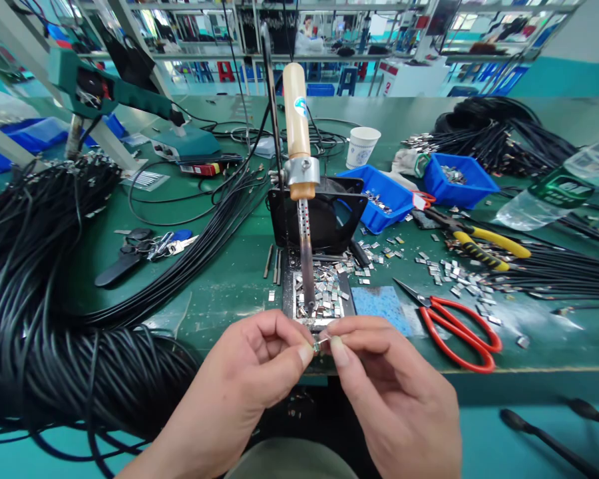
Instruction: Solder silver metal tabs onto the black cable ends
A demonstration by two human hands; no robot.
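Observation:
Between the fingertips of both hands is a small metal connector (318, 346), mostly hidden by the fingers. My left hand (252, 376) pinches its left side with thumb and forefinger, and my right hand (392, 389) pinches the right side. Just beyond the fingers, a soldering iron (306, 266) with a wooden handle (296, 110) is clamped tip-down. Its tip hangs over a tray (349, 303) of loose silvery connector pieces (324, 293). A blue sponge (382, 307) lies right of the tray, beside red-handled scissors (459, 332).
Thick bundles of black cable (70, 359) cover the left side. Keys (154, 246) lie near them. A black fan (314, 219) stands behind the iron. Blue bins (459, 183), yellow-handled pliers (486, 246), a paper cup (362, 148) and a water bottle (554, 189) are at the right.

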